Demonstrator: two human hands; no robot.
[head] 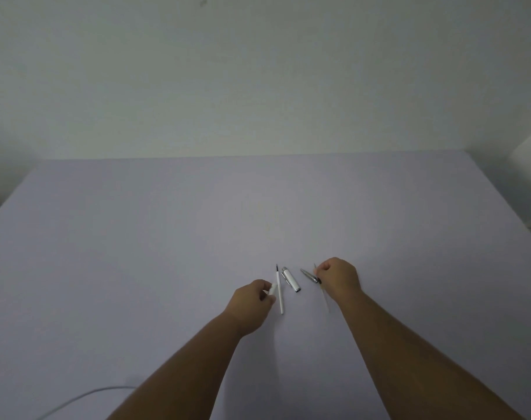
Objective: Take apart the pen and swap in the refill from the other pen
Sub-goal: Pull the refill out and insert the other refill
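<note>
Pen parts lay spread on the pale lilac bench, near its front and between the person's two hands. The white refill, thin and long with a dark tip pointing away from the person, rested on the bench just beside the left hand. The grip of the left hand was closed on a small white pen piece, held between thumb and fingers and touching or almost touching the refill; I could not tell which. Just to the right of the refill lay a white barrel section with a silver clip and silver ends, tilted a little. Further right lay a dark silver cone-shaped tip section, close to the right hand. The grip of the right hand was closed on a thin, pale, blurred rod, probably the second refill, which ran from the fingers back toward the person along the wrist. Both forearms reached in from the lower edge of the view. A white cable curved across the near left corner of the bench. Behind the bench stood a plain light wall.
</note>
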